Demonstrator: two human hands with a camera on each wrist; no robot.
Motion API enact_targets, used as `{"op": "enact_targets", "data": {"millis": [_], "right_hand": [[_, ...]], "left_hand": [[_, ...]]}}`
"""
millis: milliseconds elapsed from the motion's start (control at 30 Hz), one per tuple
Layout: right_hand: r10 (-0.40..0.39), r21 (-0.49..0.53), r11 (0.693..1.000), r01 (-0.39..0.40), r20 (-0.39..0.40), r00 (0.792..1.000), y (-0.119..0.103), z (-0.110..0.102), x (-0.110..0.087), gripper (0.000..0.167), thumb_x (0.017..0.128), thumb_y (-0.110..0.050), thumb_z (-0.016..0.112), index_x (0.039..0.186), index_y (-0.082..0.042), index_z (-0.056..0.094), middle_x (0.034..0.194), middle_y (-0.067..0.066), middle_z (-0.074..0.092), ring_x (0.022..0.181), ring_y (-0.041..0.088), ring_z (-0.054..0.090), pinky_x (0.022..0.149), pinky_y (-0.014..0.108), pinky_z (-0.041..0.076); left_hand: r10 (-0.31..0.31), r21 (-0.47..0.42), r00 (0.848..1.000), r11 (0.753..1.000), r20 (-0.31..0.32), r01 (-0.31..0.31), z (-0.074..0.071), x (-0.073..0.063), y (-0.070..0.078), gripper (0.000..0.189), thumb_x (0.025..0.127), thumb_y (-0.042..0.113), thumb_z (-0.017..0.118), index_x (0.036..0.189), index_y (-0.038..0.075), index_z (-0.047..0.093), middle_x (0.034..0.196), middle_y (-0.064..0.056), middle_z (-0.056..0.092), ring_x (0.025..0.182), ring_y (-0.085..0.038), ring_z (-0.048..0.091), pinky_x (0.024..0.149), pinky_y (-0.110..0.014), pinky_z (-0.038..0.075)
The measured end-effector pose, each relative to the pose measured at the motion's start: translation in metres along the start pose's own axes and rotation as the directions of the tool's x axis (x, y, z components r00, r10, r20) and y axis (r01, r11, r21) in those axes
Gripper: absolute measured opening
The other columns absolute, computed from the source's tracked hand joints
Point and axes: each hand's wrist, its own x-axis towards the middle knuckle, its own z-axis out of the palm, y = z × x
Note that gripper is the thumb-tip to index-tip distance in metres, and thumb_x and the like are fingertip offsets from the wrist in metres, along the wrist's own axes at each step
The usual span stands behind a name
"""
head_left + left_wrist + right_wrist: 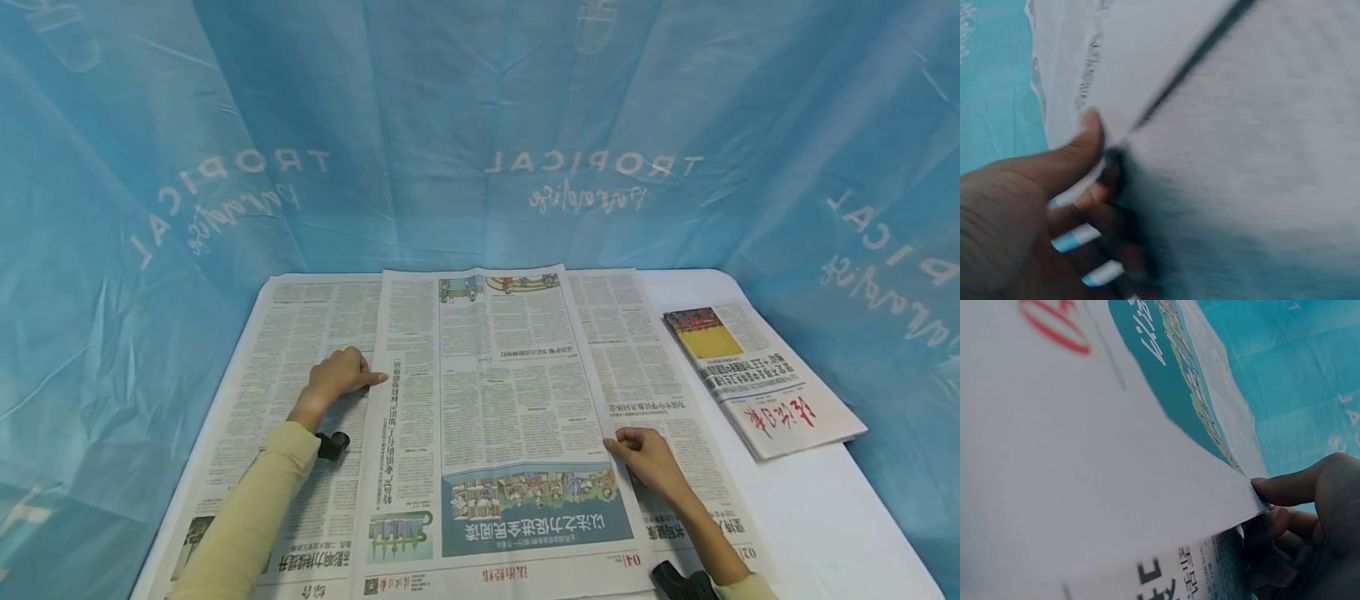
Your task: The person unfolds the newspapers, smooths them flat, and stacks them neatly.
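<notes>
Left hand (336,379) and right hand (651,461) pinch a sheet (517,400) by opposite edges.
The newspaper sheet lies between the two sets of fingers, thumbs on top; below them, spread pages (315,333) show on either side of it. Right of the right fingers, apart from them, a folded stack (765,379) rests on the white table (825,517); beyond all the fingertips hangs a blue curtain (450,108).

top newspaper's body text (517,421) illegibly small
</notes>
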Motion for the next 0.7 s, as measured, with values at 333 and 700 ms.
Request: {"op": "enact_targets", "data": {"millis": [333,700], "right_hand": [[-0.016,-0.002,1.000,0.016,-0.016,1.000,0.001,0.002,-0.002,0.023,0.096,-0.021,0.064,0.087,0.000,0.065,0.060,0.005,0.058,0.043,0.008,0.042,0.041,0.024,0.037],[-0.018,-0.017,1.000,0.017,-0.050,0.999,0.004,0.008,0.003,0.019,0.094,-0.017,0.065,0.084,-0.001,0.066,0.060,0.004,0.058,0.044,0.009,0.043,0.041,0.024,0.037]], "left_hand": [[0.044,0.109,0.996,0.993,-0.084,-0.035,0.002,0.027,0.075,0.028,0.090,0.032,0.071,0.083,0.007,0.062,0.072,-0.007,0.063,0.060,-0.020,0.056,0.057,-0.036,0.045],[0.348,0.014,0.937,0.937,0.014,-0.349,0.062,0.055,0.172,0.022,0.094,0.034,0.066,0.089,0.013,0.067,0.075,-0.001,0.063,0.054,-0.012,0.051,0.051,-0.027,0.039]]}}
